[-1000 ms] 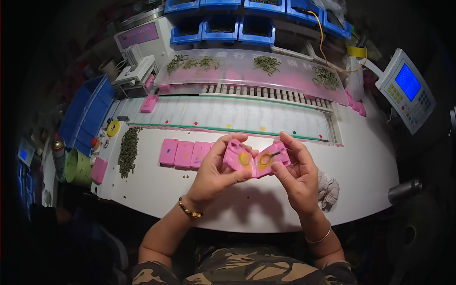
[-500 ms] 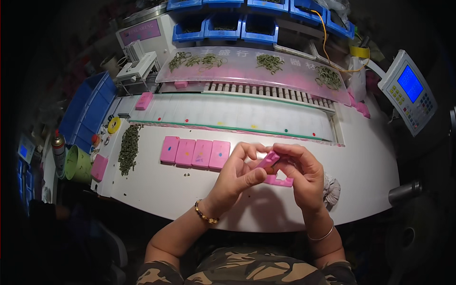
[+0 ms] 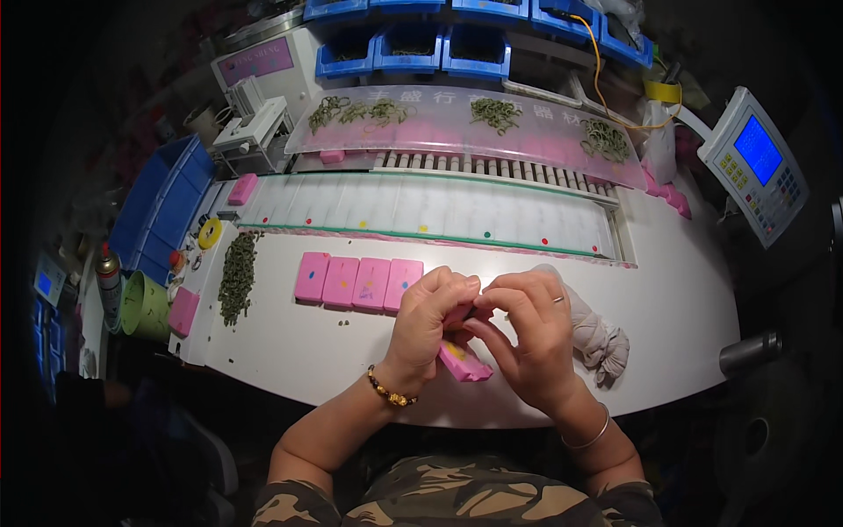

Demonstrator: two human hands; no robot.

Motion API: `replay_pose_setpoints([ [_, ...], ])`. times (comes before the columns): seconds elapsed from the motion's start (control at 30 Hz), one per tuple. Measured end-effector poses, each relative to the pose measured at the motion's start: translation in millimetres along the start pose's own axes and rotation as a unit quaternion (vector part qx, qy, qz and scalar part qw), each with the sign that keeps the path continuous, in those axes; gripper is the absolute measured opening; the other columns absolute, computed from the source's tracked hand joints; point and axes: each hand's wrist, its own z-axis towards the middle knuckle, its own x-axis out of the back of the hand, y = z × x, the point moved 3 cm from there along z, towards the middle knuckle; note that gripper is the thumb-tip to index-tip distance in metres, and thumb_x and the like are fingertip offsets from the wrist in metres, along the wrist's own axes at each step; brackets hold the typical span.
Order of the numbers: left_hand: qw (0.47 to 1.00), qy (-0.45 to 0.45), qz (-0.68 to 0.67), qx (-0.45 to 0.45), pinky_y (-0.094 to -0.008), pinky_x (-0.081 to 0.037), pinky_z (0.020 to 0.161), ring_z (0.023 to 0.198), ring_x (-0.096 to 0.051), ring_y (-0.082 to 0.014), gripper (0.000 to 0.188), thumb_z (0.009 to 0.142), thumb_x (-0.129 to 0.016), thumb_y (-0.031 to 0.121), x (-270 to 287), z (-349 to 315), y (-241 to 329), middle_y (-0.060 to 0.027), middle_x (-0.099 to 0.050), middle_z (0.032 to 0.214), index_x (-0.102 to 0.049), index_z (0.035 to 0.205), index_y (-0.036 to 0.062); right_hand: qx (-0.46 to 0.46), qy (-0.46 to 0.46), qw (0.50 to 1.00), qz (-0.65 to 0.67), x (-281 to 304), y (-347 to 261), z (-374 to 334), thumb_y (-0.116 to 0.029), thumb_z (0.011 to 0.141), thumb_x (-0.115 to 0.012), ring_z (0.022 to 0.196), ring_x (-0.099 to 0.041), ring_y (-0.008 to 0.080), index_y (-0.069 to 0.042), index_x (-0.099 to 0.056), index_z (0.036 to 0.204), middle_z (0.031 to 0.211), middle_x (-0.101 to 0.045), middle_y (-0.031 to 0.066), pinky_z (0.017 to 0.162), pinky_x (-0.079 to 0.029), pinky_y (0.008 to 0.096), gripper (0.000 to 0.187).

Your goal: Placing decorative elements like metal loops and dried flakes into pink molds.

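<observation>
My left hand (image 3: 420,327) is wrapped round a pink rubber mould (image 3: 465,364), whose halves are bent apart. The lower half hangs below the fingers and shows a yellow mark. My right hand (image 3: 537,338) comes in from the right, thumb and fingers closing at the mould's dark gap. What those fingertips pinch is too small and hidden to make out. To the left of my hands, several pink moulds with coloured dots lie in a row (image 3: 342,283) on the white table. A knotted pale cloth bag (image 3: 601,338) rests beside my right hand.
A glass-edged white conveyor (image 3: 421,206) with coloured dots runs behind the hands. Small green pieces (image 3: 237,277) are heaped at the left. Green rings (image 3: 496,114) lie on a translucent sheet (image 3: 421,139). A control screen (image 3: 757,158) stands at the right, a blue crate (image 3: 167,206) at left.
My left hand has turned the mould, and its lower half now hangs downward. My right fingers have shifted to its gap. The conveyor's dots and the pink mould on it have moved left.
</observation>
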Motion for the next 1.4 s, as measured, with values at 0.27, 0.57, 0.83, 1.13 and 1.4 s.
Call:
replay_pose_setpoints([
  [0.27, 0.997, -0.035, 0.047, -0.050, -0.0198, -0.035, 0.047, 0.057, -0.045, -0.0044, 0.027, 0.095, -0.062, 0.020, 8.2, 1.3, 0.1, 0.0005, -0.051, 0.068, -0.046, 0.076, 0.0105, 0.005, -0.005, 1.000, 0.022, -0.9, 0.3, -0.4, -0.009, 0.073, -0.076, 0.088, -0.056, 0.0257, -0.010, -0.063, 0.089, 0.095, -0.059, 0.0049, 0.076, -0.042, 0.0375, 0.020],
  [0.57, 0.993, -0.025, 0.114, 0.022, -0.0238, -0.047, 0.050, 0.058, -0.058, -0.0114, 0.041, 0.101, -0.049, 0.041, 20.1, 1.3, 15.5, -0.0054, -0.061, 0.079, -0.060, 0.106, 0.0026, 0.082, 0.085, 0.991, -0.068, 19.3, 0.7, -0.7, -0.005, 0.070, -0.076, 0.072, -0.055, 0.0207, -0.008, -0.064, 0.083, 0.079, -0.058, 0.0019, 0.067, -0.039, 0.0333, 0.018],
  [0.83, 0.952, -0.109, 0.275, -0.074, -0.0218, -0.053, 0.070, 0.079, -0.065, -0.0074, 0.012, 0.092, -0.065, 0.006, 15.6, -10.5, 16.2, -0.0062, -0.070, 0.094, -0.067, 0.100, -0.0020, 0.117, 0.007, 0.988, -0.104, 5.2, -0.2, -1.4, -0.013, 0.073, -0.072, 0.071, -0.057, 0.0155, -0.007, -0.066, 0.082, 0.080, -0.061, 0.0010, 0.067, -0.039, 0.0315, 0.012],
  [1.13, 0.746, -0.120, 0.589, -0.285, -0.0256, -0.050, 0.059, 0.062, -0.062, -0.0103, 0.009, 0.086, -0.063, 0.007, 11.3, 28.8, 47.0, -0.0068, -0.066, 0.075, -0.067, 0.091, 0.0001, -0.334, -0.158, 0.822, 0.433, -27.3, 49.0, -27.1, -0.011, 0.083, -0.075, 0.064, -0.052, 0.0042, -0.001, -0.067, 0.083, 0.073, -0.063, -0.0015, 0.058, -0.042, 0.0222, 0.014],
  [1.4, 0.663, 0.066, 0.723, -0.184, -0.0280, -0.050, 0.049, 0.051, -0.063, -0.0148, 0.019, 0.082, -0.066, 0.016, 22.0, 180.9, 189.5, -0.0079, -0.068, 0.065, -0.074, 0.082, -0.0009, -0.108, -0.090, 0.987, 0.083, -3.9, 46.0, -15.5, -0.018, 0.085, -0.072, 0.077, -0.061, 0.0288, -0.003, -0.070, 0.092, 0.084, -0.065, 0.0091, 0.068, -0.048, 0.0386, 0.017],
])
